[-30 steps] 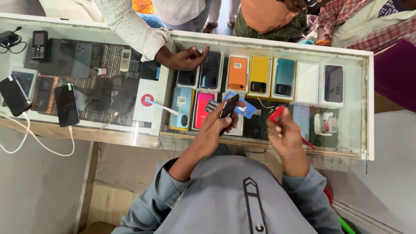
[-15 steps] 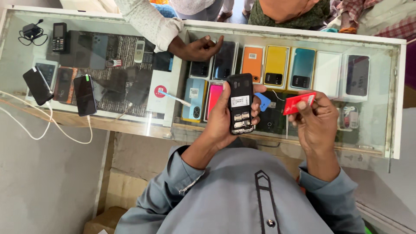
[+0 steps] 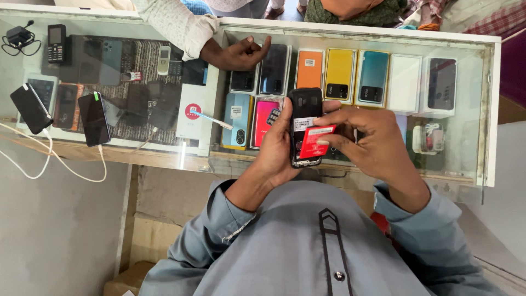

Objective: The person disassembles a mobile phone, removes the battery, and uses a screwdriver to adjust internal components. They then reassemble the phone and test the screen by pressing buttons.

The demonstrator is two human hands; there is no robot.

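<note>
Phone (image 3: pixel 304 118), back up, lay clasped in left hand (image 3: pixel 279 148) above glass surface (image 3: pixel 164 156); right hand (image 3: pixel 367 137) pinched red card (image 3: pixel 315 141) against it, best kept flat and steady, thumb bracing.

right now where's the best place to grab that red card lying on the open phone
Take the red card by its free lower-left corner, coming from below. The right hand pinches its right end against the black phone, which the left hand cradles along its left edge.
</note>
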